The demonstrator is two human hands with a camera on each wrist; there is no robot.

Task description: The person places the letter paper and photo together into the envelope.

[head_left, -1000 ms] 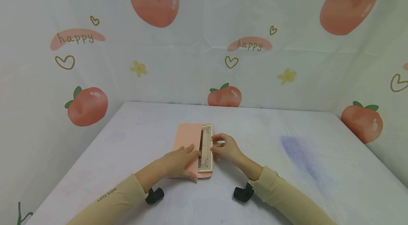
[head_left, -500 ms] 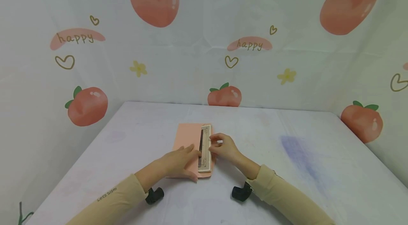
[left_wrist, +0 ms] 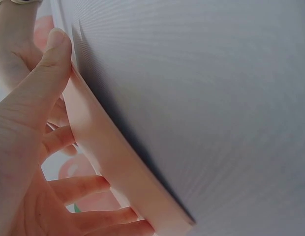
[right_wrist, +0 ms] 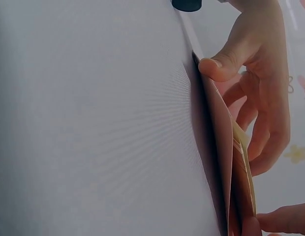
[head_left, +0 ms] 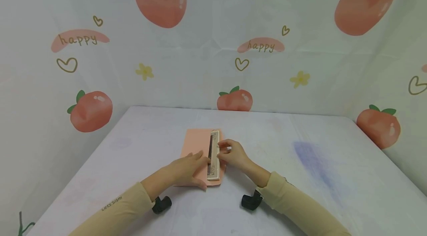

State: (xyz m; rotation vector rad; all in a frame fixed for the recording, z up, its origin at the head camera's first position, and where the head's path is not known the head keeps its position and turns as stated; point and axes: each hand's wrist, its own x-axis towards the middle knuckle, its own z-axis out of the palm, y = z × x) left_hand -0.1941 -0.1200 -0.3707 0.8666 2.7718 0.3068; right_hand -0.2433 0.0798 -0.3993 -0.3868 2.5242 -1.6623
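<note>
In the head view a pink envelope [head_left: 197, 140] lies near the middle of the table. A cream card [head_left: 215, 154] with a scrollwork border and a dark strip sticks out of its right side, the rest hidden inside. My left hand [head_left: 187, 170] rests on the envelope with fingers spread, its thumb at the near edge. At the card's right edge, my right hand [head_left: 237, 156] holds on with thumb and fingertips. The right wrist view shows the envelope's mouth [right_wrist: 226, 147] gaping around the card [right_wrist: 250, 184]. The left wrist view shows the envelope's near edge [left_wrist: 106, 137].
A black wrist camera [head_left: 162, 205] hangs under the left wrist and another black camera [head_left: 251, 201] under the right. The white tabletop [head_left: 277, 135] carries a purple smudge [head_left: 315, 167]. Behind it hangs a white curtain [head_left: 197, 61] printed with fruit.
The card has slid slightly left, deeper into the envelope, and my right hand has moved left with it. My left hand has stayed in place.
</note>
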